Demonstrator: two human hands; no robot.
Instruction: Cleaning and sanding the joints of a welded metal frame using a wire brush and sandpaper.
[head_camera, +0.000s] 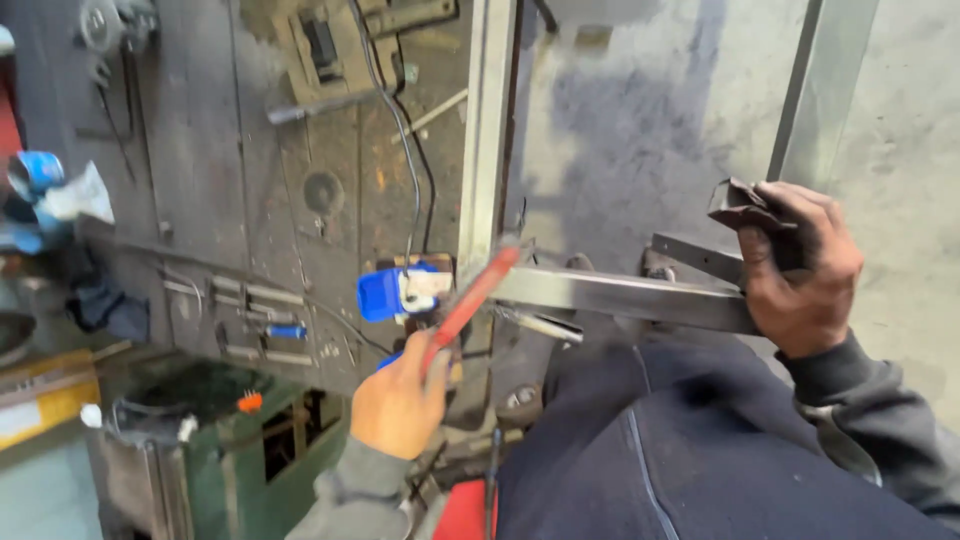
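Red and slim, the tool handle (470, 297) runs up and to the right out of the left hand (398, 405), whose fingers are curled tight round its lower end — the grip is a closed fist seen from the back, so the fingertips themselves are hidden. The handle's far end reaches the near end of a grey steel bar (620, 297), smooth, flat-sided and dull, which lies almost level across the lap. What the tool's head looks like cannot be told; it is blurred where it meets the metal.

At the bar's other end the right hand (800, 270) is clenched, grimy and dark with dust, around a crumpled black rag (745, 207) that sticks out above the thumb. The bar passes just under that fist and seems to touch the palm side, though whether the fingers wrap it too cannot be told. A second, shorter flat strip (695, 255) lies just behind the bar.

An upright steel post (485, 140), pale and square-edged, stands behind the handle's tip. Left of it a blue tool (390, 293) rests on a rusty, stained workbench (230, 180) — black cables trail over it. Dark navy trousers (680, 450) fill the lower right, and grey concrete floor (640, 120) lies beyond.
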